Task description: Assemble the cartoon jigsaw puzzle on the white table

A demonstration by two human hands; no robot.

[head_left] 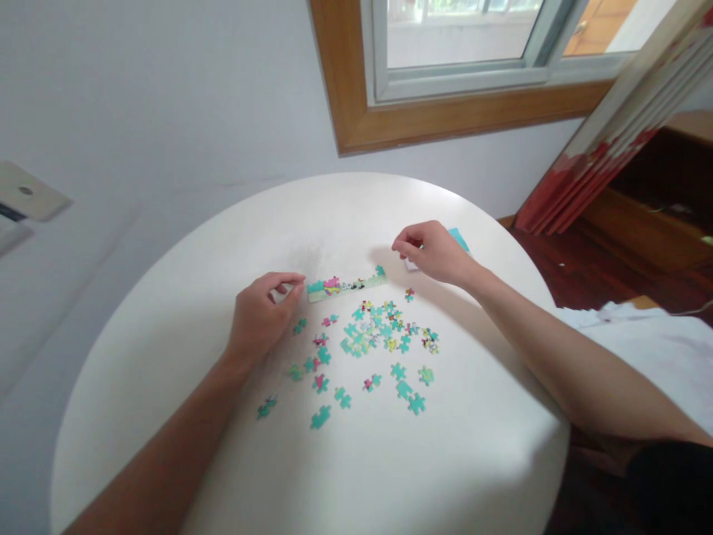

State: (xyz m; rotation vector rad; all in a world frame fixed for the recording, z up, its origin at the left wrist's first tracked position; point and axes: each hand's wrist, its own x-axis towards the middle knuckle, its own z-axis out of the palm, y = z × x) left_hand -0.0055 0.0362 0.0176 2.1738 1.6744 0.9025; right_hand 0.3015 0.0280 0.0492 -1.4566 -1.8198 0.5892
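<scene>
On a round white table (167,312), the left hand (259,319) pinches a pale piece at the left end of a joined teal puzzle strip (346,284), best steadied flat, while the right hand (434,253), fingers curled together, grips another piece to the strip's right.

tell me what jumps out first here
A scatter of teal puzzle pieces lies mid-way across the round white table. Behind them sits a joined strip of pieces, with the left hand at its left end and the right hand just beyond its right end.
</scene>
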